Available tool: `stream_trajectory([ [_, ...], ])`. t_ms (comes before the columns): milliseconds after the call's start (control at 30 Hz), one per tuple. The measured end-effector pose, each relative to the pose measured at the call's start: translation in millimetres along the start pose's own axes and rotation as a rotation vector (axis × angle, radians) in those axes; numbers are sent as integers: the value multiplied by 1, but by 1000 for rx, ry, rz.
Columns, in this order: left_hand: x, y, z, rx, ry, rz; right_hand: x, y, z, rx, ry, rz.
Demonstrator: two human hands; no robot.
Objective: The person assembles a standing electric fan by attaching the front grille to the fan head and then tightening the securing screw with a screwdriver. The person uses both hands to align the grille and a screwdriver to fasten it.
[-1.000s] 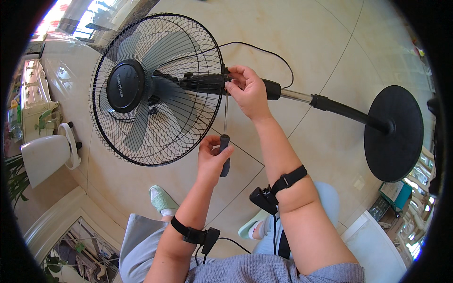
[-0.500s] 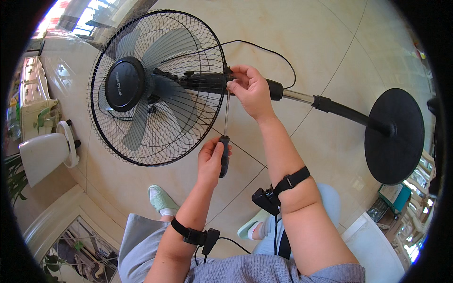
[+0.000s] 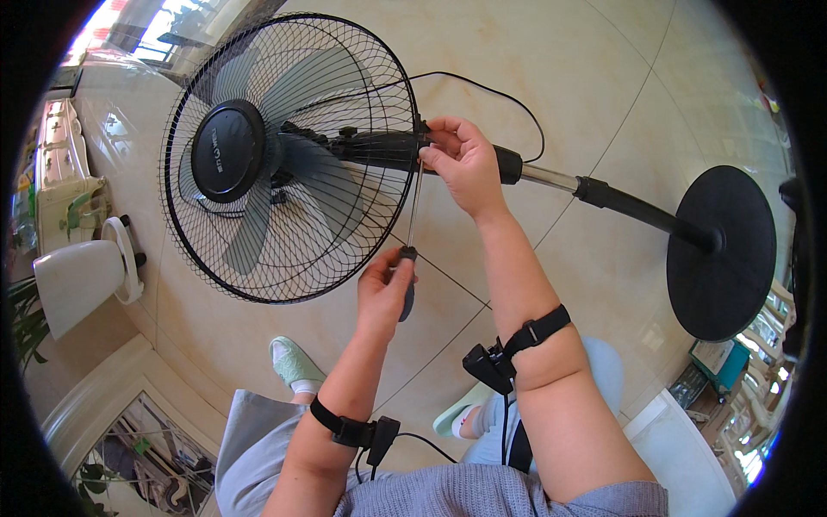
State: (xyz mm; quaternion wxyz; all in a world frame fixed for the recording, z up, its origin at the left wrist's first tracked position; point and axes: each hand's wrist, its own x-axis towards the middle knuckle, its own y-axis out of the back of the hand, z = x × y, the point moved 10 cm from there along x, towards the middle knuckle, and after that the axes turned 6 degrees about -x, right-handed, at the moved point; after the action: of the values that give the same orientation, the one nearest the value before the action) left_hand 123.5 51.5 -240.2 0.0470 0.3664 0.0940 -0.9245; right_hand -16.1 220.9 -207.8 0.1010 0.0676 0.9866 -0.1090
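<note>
A black pedestal fan (image 3: 228, 151) with grey blades behind a wire guard (image 3: 345, 258) stretches from the left to the right of the view. My left hand (image 3: 385, 291) is closed round the dark handle of a screwdriver (image 3: 414, 207), whose thin metal shaft points up to the right edge of the guard. My right hand (image 3: 465, 168) pinches at that edge, beside the shaft's tip and in front of the fan's black neck. Whatever lies between its thumb and fingers is too small or hidden to make out.
The fan's chrome pole (image 3: 551, 177) runs right to a round black base (image 3: 722, 254). Its black cord (image 3: 482, 89) loops over the tiled floor (image 3: 568, 77). A white chair-like item (image 3: 82, 280) stands at the left, and a teal box (image 3: 730, 366) at the lower right.
The fan and both hands have shifted very slightly in the picture. The screwdriver handle has turned a little in my left hand, and its tip stays by the guard's edge.
</note>
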Motion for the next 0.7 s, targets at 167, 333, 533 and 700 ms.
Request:
stream_trajectory([
  [167, -1, -2, 6, 123, -48, -29, 0, 1, 2, 58, -25, 21],
  [333, -8, -6, -2, -105, 102, -42, 1, 0, 0, 42, -10, 15],
  [533, -10, -10, 15, 63, -79, -54, 1, 2, -1, 43, -6, 25],
  [700, -10, -9, 8, -54, 0, -89, 0, 0, -1, 56, -3, 9],
])
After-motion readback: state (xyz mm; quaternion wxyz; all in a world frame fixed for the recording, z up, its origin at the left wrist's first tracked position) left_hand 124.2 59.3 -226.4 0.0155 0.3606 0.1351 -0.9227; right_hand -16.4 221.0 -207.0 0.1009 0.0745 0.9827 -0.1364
